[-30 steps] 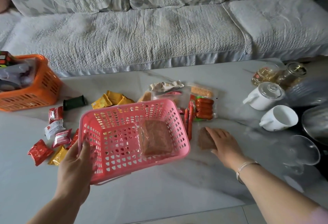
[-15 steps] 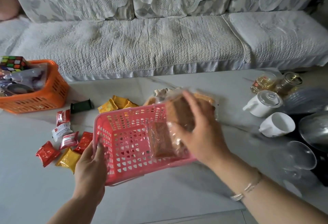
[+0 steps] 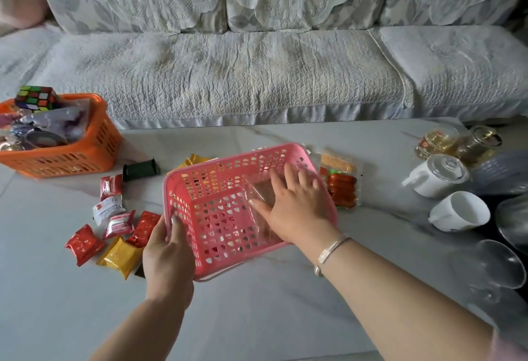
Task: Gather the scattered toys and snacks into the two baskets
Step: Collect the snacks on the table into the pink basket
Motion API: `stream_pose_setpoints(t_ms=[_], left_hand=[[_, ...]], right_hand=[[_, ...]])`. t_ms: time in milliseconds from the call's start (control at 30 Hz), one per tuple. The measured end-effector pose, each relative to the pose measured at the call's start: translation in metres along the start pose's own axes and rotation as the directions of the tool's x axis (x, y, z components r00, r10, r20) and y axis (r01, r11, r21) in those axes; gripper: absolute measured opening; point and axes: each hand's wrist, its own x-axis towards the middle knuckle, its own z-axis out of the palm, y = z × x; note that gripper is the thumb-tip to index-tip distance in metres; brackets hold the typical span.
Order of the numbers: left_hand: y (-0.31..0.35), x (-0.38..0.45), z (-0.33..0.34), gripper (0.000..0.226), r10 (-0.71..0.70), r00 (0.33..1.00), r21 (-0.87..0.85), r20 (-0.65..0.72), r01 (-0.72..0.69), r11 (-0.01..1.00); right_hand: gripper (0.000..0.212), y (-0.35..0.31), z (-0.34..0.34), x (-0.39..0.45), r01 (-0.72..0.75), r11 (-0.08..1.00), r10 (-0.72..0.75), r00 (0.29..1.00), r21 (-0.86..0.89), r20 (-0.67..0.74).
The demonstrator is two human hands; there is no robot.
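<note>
- Pressing flat inside the pink basket [image 3: 217,217], the right hand [image 3: 291,206] now lies with fingers spread on the clear-wrapped brown snacks [image 3: 258,189]; 0.5 s ago it carried a pack above the rim.
- The left hand [image 3: 168,257] still grips the basket's near-left corner, thumb inside, tilting it off the table [image 3: 257,317].
- Red and yellow packets [image 3: 114,235] stay scattered left; the sausage pack [image 3: 341,189] is uncovered again at right.
- The orange basket [image 3: 65,157] sits far left.

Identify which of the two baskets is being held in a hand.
The pink basket: the left hand grips its near rim, while the orange basket sits untouched.
</note>
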Motion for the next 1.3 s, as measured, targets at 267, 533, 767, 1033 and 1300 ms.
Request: stream_pose_setpoints(t_ms=[267,533,767,1033,1300], left_hand=[[0.01,0.032,0.014,0.024,0.026,0.997,0.052,-0.072,-0.022,0.998],[0.007,0.059,0.025,0.035,0.075,0.987,0.107,-0.145,-0.06,0.992],[0.002,0.073,0.025,0.039,0.042,0.986,0.077,-0.159,-0.03,0.997],[0.004,0.071,0.027,0.039,0.017,0.989,0.05,-0.147,-0.009,0.999],[0.001,0.061,0.029,0.04,0.041,0.987,0.079,-0.157,-0.029,0.996]], right_hand=[[0.044,0.082,0.031,0.037,-0.095,0.824,0.462,0.684,0.558,-0.565],[0.081,0.151,0.123,0.068,-0.544,0.777,0.502,0.839,0.316,0.21],[0.069,0.146,0.156,0.076,-0.579,0.704,0.53,0.814,0.412,0.239],[0.075,0.141,0.15,0.072,-0.631,0.524,0.688,0.709,0.572,0.151],[0.079,0.135,0.141,0.046,-0.605,0.369,0.73,0.659,0.705,0.182]])
